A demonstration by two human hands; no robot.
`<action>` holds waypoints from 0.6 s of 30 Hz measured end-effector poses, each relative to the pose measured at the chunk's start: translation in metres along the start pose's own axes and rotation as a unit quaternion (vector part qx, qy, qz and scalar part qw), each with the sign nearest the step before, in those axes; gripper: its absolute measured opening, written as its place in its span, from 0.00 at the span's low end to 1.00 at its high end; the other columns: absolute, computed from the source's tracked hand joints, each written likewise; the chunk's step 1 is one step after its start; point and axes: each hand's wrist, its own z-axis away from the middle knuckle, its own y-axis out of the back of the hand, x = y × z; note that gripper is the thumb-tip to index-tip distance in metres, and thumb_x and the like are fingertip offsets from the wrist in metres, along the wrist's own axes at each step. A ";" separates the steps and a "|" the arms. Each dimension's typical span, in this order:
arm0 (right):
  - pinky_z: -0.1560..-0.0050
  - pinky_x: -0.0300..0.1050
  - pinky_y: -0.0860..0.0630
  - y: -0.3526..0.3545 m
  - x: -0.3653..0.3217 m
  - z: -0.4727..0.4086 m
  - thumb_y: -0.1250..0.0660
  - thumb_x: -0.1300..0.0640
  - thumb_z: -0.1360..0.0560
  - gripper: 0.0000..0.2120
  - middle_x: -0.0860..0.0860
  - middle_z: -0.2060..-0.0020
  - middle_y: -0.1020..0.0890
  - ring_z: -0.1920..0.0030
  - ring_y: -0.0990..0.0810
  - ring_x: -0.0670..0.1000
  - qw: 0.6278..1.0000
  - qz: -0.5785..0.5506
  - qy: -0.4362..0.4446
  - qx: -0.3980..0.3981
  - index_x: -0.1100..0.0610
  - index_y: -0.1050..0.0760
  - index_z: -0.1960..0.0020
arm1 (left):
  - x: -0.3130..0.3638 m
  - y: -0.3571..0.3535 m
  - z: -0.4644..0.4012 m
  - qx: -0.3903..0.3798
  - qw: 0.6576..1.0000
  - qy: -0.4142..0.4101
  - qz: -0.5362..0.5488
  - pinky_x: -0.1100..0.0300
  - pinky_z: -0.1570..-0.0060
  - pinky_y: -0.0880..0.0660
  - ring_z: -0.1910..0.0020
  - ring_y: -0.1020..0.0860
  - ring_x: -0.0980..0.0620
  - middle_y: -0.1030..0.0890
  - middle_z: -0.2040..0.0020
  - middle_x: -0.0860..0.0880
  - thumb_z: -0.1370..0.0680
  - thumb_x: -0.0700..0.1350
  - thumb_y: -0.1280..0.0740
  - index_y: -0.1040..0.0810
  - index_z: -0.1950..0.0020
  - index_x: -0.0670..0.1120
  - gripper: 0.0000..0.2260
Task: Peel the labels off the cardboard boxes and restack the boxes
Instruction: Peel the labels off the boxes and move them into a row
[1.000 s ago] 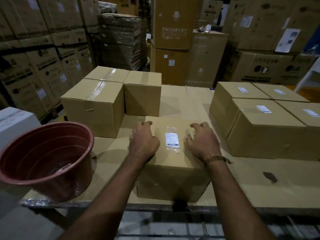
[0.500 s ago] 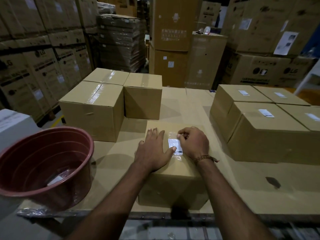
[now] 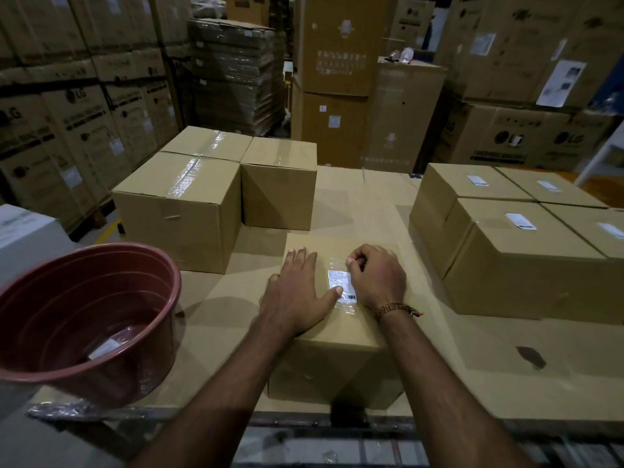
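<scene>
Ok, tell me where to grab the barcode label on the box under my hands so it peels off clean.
Pinch the label at its far right corner, coming from the right side, where the right hand already has its fingers curled. The label lies flat under clear film on the box top, so only an edge can be lifted. Let the left hand press flat beside it to steady the box.

There is one view only, from the camera on my head, so nothing is shared with a second one. It looks forward and down over my forearms onto the table (image 3: pixel 472 342) just in front of me. The near table edge runs across the bottom of the picture, close under the lens. Farther up, the view reaches the stacked warehouse cartons (image 3: pixel 337 45) well behind the table. The wide angle bends straight lines toward the picture's sides.
</scene>
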 end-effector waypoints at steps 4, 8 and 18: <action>0.55 0.46 0.30 -0.003 0.006 -0.001 0.31 0.54 0.23 0.06 0.42 0.59 0.19 0.49 0.24 0.52 1.000 -0.027 0.005 -0.006 0.48 0.21 0.58 | 0.000 0.000 0.001 0.005 1.000 -0.004 0.007 0.41 0.24 0.38 0.15 0.53 0.49 0.50 0.13 0.50 0.20 0.70 0.41 0.57 0.14 0.55 0.42; 0.54 0.47 0.29 -0.004 0.008 -0.001 0.31 0.54 0.23 0.06 0.42 0.59 0.20 0.49 0.25 0.51 0.999 -0.042 0.014 -0.009 0.48 0.22 0.58 | 0.000 -0.001 0.002 0.006 1.000 -0.013 -0.006 0.42 0.24 0.38 0.15 0.53 0.49 0.50 0.13 0.49 0.20 0.70 0.42 0.62 0.15 0.60 0.42; 0.53 0.48 0.26 -0.003 0.010 0.000 0.31 0.54 0.24 0.06 0.42 0.60 0.21 0.50 0.25 0.50 0.996 -0.087 0.017 -0.002 0.48 0.23 0.59 | 0.001 0.002 0.002 0.013 1.000 -0.012 0.012 0.43 0.25 0.36 0.15 0.53 0.50 0.49 0.13 0.51 0.21 0.70 0.40 0.64 0.16 0.62 0.43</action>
